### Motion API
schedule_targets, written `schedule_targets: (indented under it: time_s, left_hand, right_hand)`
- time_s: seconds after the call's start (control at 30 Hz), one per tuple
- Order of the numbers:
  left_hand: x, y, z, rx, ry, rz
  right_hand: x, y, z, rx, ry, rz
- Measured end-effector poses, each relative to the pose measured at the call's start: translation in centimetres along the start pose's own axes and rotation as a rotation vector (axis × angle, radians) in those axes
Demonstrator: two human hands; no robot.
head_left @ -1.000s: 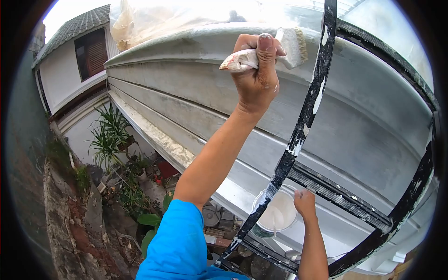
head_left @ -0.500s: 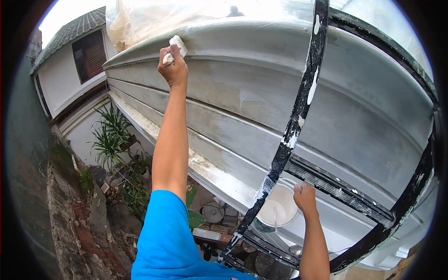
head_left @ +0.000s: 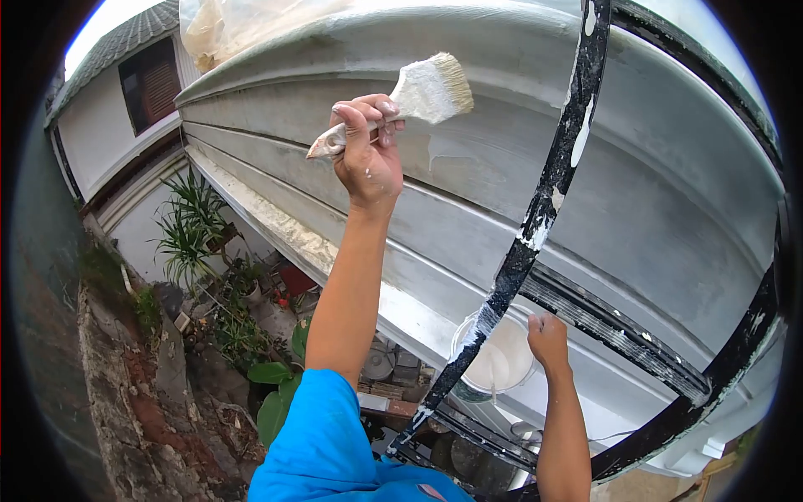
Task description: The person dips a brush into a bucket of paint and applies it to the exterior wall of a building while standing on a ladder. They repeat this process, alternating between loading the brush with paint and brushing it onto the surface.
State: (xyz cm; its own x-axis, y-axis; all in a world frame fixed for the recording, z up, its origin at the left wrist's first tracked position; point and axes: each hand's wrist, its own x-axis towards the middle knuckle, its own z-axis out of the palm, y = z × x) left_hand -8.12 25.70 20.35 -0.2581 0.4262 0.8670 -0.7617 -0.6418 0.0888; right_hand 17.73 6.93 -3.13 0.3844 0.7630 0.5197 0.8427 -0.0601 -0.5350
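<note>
My left hand is closed around the handle of a wide paintbrush, palm side toward me. White paint coats the brush's handle and body, and its pale bristles point to the right, apart from the moulded grey wall. White specks dot the hand. Lower right, my right hand makes a fist beside the rim of a bucket of white paint and just below a ladder rung. What its fingers grip is hidden. A paint-streaked stick or handle leans inside the bucket.
A black, paint-spattered ladder rises at the right, between me and the wall. A pale ledge runs along the wall's foot. Far below are plants and stacked items; a white house stands left, and plastic sheeting hangs above.
My left hand has brought the paintbrush away from the wall's upper moulding, down and to the right, turning it so the bristles show. My right hand stays by the bucket. The view has shifted slightly.
</note>
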Motion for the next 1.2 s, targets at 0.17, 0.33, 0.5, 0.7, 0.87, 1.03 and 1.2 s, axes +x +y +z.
schedule_targets:
  time_s: [0.17,0.33,0.5,0.7,0.87,1.03,1.2]
  left_hand:
    - [-4.2,-0.6,-5.4,0.335,0.134,-0.01]
    - [-7.6,-5.3,-6.4,0.774,0.0,0.036]
    - [-14.5,-5.0,3.2,0.62,-0.387,0.126]
    - [-13.0,-4.3,0.2,0.479,-0.303,0.084]
    - [-5.7,-4.9,-11.3,0.915,-0.049,0.235]
    - [-3.9,-3.5,-10.3,0.685,0.307,-0.154]
    - [-6.1,-3.8,-10.1,0.942,0.24,-0.096]
  right_hand:
    - [0.2,-1.2,-0.4,0.047,-0.028,0.019]
    - [-0.2,0.4,0.4,-0.025,-0.011,-0.002]
    - [0.1,0.8,0.5,-0.029,-0.011,-0.015]
    - [0.0,0.7,0.0,-0.051,-0.02,0.023]
    - [-0.3,0.6,0.2,-0.048,-0.013,0.013]
    - [0.1,-0.1,-0.2,-0.018,-0.053,0.045]
    - [0.2,-0.6,-0.5,-0.013,-0.069,0.062]
